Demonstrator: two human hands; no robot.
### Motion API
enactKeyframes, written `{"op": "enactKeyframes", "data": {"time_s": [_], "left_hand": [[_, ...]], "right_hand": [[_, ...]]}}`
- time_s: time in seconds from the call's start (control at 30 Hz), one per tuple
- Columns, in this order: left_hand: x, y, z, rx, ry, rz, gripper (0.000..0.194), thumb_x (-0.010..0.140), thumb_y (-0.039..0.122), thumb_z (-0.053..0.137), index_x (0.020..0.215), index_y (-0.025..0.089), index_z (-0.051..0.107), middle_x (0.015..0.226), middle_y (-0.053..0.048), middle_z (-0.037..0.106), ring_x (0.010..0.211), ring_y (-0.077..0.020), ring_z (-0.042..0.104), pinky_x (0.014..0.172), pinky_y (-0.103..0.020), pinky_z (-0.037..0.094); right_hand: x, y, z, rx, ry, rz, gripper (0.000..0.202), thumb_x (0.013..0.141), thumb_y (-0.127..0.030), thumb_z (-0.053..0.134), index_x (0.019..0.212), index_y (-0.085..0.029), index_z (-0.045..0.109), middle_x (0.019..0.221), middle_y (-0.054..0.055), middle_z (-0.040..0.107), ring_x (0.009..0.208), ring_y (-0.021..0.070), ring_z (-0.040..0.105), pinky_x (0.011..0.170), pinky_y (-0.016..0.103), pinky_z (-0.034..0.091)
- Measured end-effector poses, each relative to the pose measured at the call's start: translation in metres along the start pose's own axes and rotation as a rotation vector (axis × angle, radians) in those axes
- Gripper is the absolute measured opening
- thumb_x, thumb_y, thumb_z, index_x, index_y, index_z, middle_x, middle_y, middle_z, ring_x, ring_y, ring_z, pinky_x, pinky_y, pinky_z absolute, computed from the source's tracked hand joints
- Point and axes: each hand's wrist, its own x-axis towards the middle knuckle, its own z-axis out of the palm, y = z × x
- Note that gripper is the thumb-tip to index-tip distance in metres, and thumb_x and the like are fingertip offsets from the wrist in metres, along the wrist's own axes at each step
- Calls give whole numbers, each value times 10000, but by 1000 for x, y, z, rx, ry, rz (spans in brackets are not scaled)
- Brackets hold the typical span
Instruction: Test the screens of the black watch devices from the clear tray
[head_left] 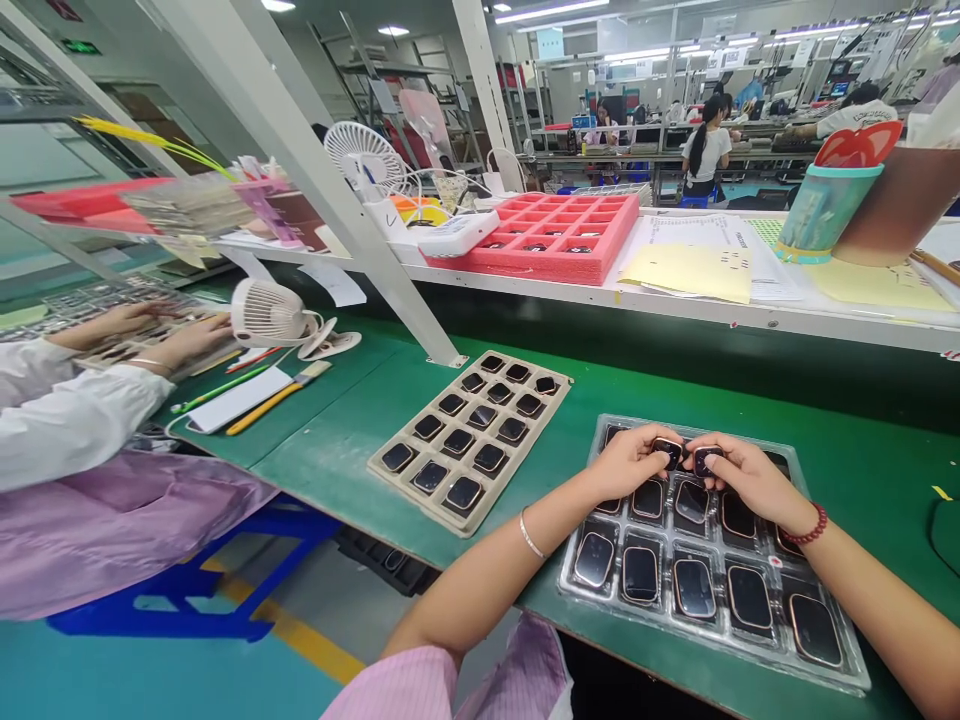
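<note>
My left hand pinches a smartwatch with a dark face and a gold-toned rim between thumb and fingers. Close beside it, my right hand grips a second smartwatch in the same way. Both hands are over the far rows of a clear plastic tray, whose pockets hold several more dark-faced watches; parts of those rows are hidden under my hands. To the left lies a beige tray with rows of similar watches, one in each visible pocket.
A white shelf with a red foam tray, papers and a cup runs behind the green bench. A slanted post meets the bench. At left are a small fan, a brush and a co-worker's hands.
</note>
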Motion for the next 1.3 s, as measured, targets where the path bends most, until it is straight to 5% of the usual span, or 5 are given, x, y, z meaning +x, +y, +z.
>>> {"op": "enactKeyframes", "data": {"time_s": [0.13,0.47,1.03,1.17,1.3], "left_hand": [[-1,0,0,0,-14,-2,249,825,277,552,1012,128,622,960,-91,625,852,-172,602,718,-302,529],[0,-4,-2,130,11,49,371,718,62,527,1076,143,577,985,-69,622,788,-142,603,743,-286,498],[-1,-1,-2,62,35,21,232,793,228,553,1002,134,591,917,-64,617,771,-144,594,685,-267,491],[0,0,-2,66,74,-43,302,825,152,408,1072,149,582,854,-45,616,694,-122,601,618,-239,467],[1,1,-1,21,75,-7,393,727,68,497,1105,160,555,915,-41,622,763,-126,610,717,-254,482]], "right_hand": [[0,0,-1,21,-3,4,311,917,-451,464,1016,-188,596,872,70,660,645,162,562,600,322,494],[1,2,0,-47,-34,-66,324,820,-168,510,1138,-227,523,1011,59,640,863,205,596,730,338,503],[0,-1,-2,13,-24,11,232,928,-284,391,1078,-217,555,947,53,648,678,159,575,608,301,485],[-1,0,0,-35,-11,-20,174,909,-295,464,1029,-210,557,835,37,644,670,164,558,617,306,481],[-1,-1,0,-38,-23,-50,206,853,-233,526,1057,-214,547,871,44,649,738,184,588,639,317,500]]}}
